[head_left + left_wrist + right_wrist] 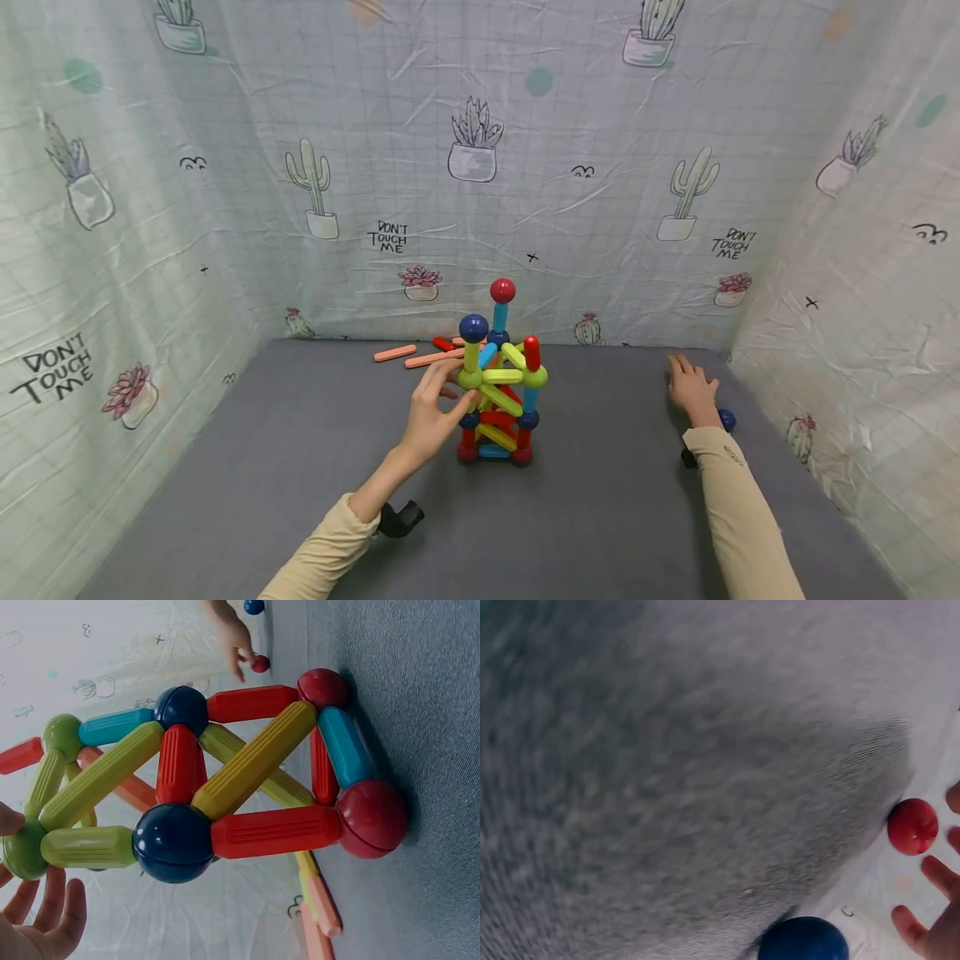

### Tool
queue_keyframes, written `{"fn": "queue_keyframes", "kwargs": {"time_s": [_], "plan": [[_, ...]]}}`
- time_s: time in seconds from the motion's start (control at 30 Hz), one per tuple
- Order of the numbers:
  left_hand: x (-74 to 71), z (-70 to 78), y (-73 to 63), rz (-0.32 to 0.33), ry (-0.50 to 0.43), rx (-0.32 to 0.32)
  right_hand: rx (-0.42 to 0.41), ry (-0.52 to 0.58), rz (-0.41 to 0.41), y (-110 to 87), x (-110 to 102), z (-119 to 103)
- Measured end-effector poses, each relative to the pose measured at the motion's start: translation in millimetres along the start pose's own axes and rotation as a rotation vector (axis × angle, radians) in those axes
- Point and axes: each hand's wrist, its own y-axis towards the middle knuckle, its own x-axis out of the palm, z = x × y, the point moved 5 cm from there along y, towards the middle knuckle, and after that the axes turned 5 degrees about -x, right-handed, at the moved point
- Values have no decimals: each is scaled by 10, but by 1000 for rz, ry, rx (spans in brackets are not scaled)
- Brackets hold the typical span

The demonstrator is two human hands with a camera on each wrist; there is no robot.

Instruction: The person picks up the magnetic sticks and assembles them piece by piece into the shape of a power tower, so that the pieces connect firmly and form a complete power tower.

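Note:
A tower of coloured rods and balls point(498, 418) stands upright on the table, with red balls at its base. My left hand point(429, 417) holds the green ball point(25, 849) at its upper front-left corner, thumb on one side and fingers on the other. Above that ball, a green rod carries a dark blue ball point(473, 327). Far to the right, my right hand point(692, 392) reaches over the table, fingers spread and lightly bent. Its fingertips are right by a loose red ball point(913, 826), which the hand hides in the head view.
A loose blue ball point(726, 419) lies beside my right wrist. Behind the tower are several loose rods, among them an orange rod point(395, 353) and a red rod point(443, 343). A cactus-print curtain point(540, 217) encloses the grey table point(600, 517) at the back and sides.

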Motion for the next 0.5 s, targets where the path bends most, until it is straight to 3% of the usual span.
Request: {"fn": "queue_keyframes", "kwargs": {"time_s": [0.13,0.27,0.4,0.5], "plan": [[-81,158,12,-12,-16,-31,-11,-20,-26,13,8,10],[-100,231,18,-27,-20,-52,56,-12,-15,-2,22,57],[-100,235,20,-30,-18,-46,140,-22,-125,-34,64,116],[-96,218,21,-37,-20,-56,126,-36,-180,-32,64,93]]}}
